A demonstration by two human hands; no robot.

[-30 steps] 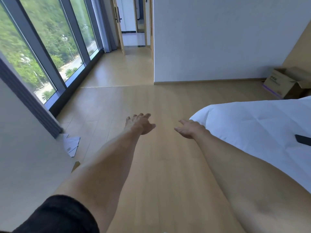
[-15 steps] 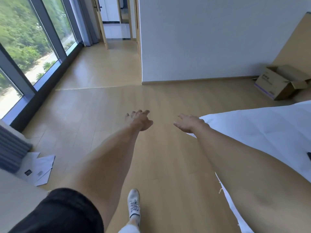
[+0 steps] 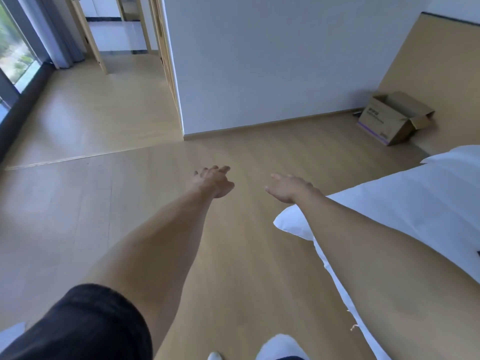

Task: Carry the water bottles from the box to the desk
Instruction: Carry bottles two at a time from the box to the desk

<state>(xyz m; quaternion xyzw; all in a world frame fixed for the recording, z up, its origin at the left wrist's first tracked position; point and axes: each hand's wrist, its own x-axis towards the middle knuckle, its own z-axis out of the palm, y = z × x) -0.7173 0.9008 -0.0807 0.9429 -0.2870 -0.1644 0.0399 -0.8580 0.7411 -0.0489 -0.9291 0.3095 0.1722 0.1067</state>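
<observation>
The wooden floor (image 3: 130, 203) fills most of the frame, a white wall (image 3: 272, 61) stands at upper centre, and the white bed (image 3: 402, 203) runs along the right edge. The cardboard box (image 3: 389, 120) sits open on the floor at upper right, against the wall, well apart from me; I cannot see any bottles inside it. My left hand (image 3: 211, 181) and right hand (image 3: 287, 188) reach forward at mid-frame, each grip loose, spread and holding nothing. I judge this the approach: next I must walk past the bed corner to the box.
</observation>
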